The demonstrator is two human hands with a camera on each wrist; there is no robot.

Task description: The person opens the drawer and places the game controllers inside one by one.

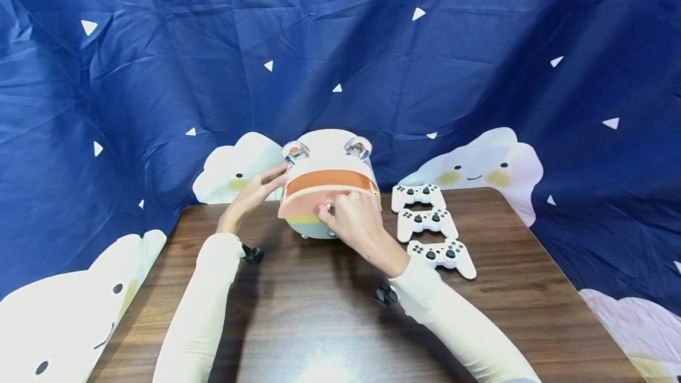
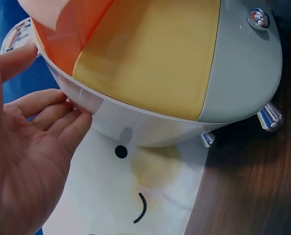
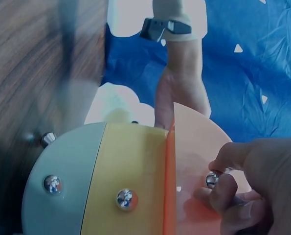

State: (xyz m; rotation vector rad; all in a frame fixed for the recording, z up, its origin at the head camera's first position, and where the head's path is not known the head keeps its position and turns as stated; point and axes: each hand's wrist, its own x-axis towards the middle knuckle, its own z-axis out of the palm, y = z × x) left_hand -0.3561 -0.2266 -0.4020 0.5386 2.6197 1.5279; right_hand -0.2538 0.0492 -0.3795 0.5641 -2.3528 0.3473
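Rounded white drawer box point(image 1: 332, 149) sits at twelve o'clock on the worktop point(image 1: 314, 294), toward its far edge, standing on small metal feet point(image 2: 270, 118). Its peach top drawer point(image 1: 300, 205) stands out from the body; the yellow drawer point(image 3: 130, 161) and grey-green drawer point(image 3: 69, 159) below sit flush. Right hand point(image 1: 357, 221): grip pinching the top drawer's metal knob point(image 3: 212, 179) between finger and thumb. Left hand point(image 1: 254, 191): grip spread and relaxed, fingertips touching the box's side at about ten o'clock. Judgement: travel should run straight along the six-to-twelve line, since a sideways tug could bind the drawer. The left palm could press flatter as a brace (box looks light; those feet may skid). Elbow and sleeve should clear the three white game controllers point(image 1: 427, 219), at roughly four o'clock from the box. Direction of travel: cannot tell.
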